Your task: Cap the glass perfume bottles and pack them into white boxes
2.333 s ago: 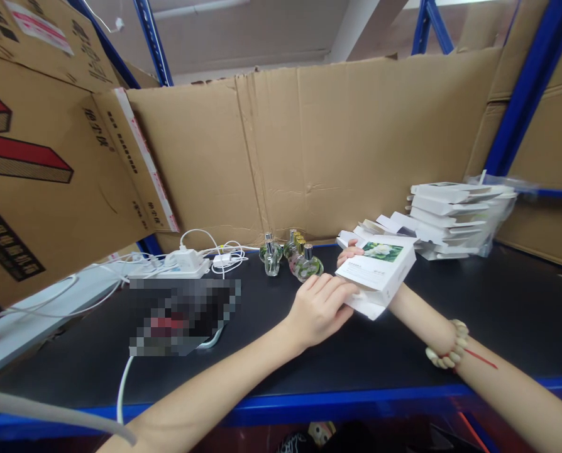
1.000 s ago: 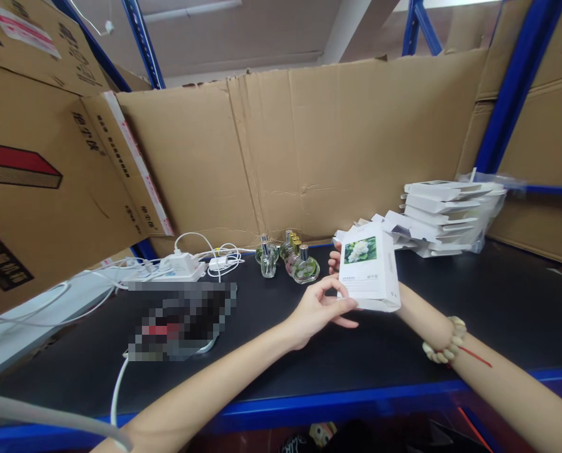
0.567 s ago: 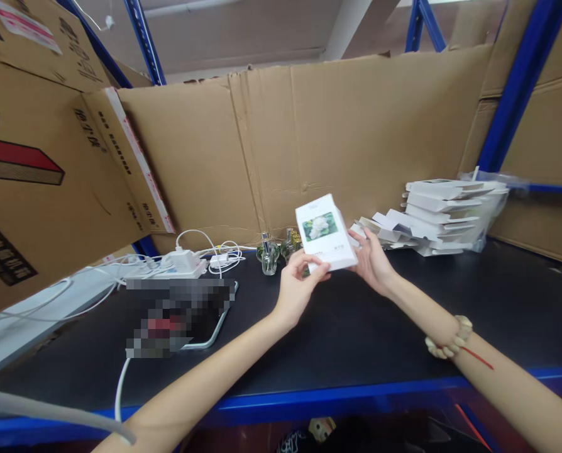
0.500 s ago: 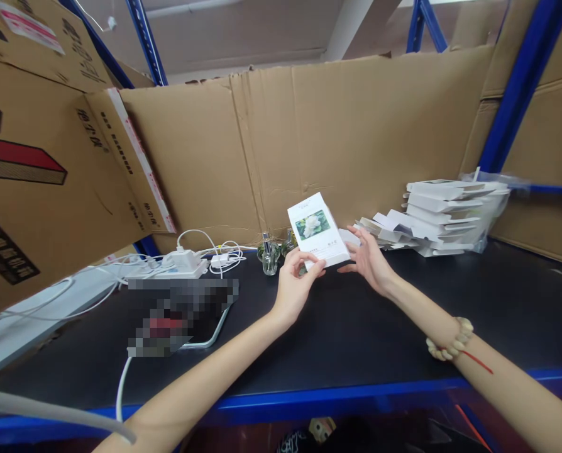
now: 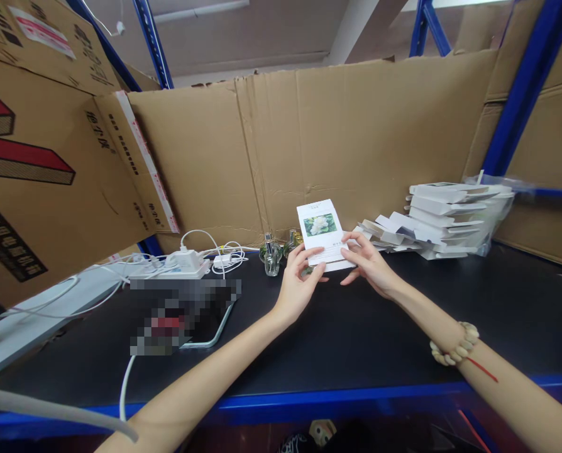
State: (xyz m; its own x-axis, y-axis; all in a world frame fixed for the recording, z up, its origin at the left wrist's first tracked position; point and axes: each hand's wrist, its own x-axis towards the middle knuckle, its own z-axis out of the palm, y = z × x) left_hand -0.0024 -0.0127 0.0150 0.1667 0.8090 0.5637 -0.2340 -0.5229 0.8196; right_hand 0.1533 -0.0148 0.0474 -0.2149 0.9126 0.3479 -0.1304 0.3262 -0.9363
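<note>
In the head view, a white, rectangular card box printed with a flower (image 5: 322, 242) is gripped near its lower corners by the fingers of the left hand (image 5: 296, 282) and right hand (image 5: 373, 267). A clear glass bottle (image 5: 272, 259) is seen left of the left fingers. The box's near end seems to be being handled; a light, even pinch is probably called for.

box (image 5: 317, 228) between left hand (image 5: 296, 280) and right hand (image 5: 371, 265), above table (image 5: 403, 343) | bottles (image 5: 272, 261) left of box, beyond left hand | power strip (image 5: 187, 272) left of bottles | carton stack (image 5: 444, 221) right of both hands, on table | cardboard panel (image 5: 380, 138) behind bottles and carton stack
</note>
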